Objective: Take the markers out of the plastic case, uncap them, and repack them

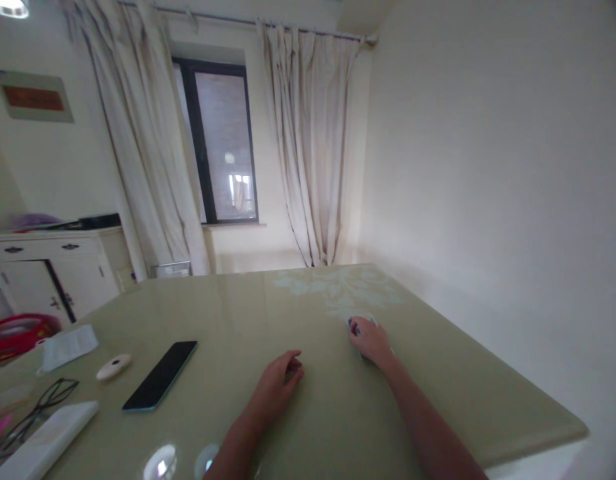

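My left hand (279,377) rests near the middle of the glossy green table (238,313), its fingers loosely bent and the thumb apart from them. Nothing shows in it. Farther forward and to the right, my right hand (371,339) is closed on something on the tabletop. Only small dark and pale edges stick out around its fingers, too little to tell what it is. A pale flower pattern (348,287) marks the table just beyond this hand.
Left of my hands lie a black phone (161,375), a small pale oval object (113,367), a white face mask (69,347), black-framed glasses (55,393) and a white slab-shaped object (51,437). A wall (498,200) runs along the table's right side.
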Action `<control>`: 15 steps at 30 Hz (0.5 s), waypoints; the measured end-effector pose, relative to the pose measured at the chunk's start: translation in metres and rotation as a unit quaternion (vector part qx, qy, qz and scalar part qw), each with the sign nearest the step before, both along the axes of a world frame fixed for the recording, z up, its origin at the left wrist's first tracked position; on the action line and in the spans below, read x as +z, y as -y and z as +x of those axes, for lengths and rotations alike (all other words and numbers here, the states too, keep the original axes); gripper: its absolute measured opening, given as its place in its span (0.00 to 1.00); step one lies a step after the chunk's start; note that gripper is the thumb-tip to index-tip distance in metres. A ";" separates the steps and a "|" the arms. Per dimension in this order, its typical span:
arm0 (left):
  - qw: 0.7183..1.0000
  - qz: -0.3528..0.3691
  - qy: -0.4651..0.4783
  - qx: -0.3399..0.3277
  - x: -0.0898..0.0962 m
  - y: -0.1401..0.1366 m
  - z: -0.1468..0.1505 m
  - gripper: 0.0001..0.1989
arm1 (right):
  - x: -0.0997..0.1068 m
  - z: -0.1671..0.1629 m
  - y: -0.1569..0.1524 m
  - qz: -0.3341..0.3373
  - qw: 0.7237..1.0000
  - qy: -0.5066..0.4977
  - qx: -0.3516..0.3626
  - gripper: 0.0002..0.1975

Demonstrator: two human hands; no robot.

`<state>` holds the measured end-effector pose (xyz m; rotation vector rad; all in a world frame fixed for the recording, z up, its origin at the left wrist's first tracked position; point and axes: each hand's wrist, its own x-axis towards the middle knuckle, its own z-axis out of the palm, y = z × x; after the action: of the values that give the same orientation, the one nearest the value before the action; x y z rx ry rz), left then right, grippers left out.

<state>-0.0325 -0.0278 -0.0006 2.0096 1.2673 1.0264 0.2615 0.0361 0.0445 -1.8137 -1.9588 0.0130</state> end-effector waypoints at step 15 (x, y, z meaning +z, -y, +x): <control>1.000 0.019 -0.024 0.001 0.015 0.005 0.002 0.14 | -0.025 -0.103 0.043 0.052 0.974 0.120 0.185 0.10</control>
<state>-0.0303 -0.0333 0.0145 2.0745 1.2836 1.0158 0.1588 -0.0067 0.0192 -1.4169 -2.3940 -0.1923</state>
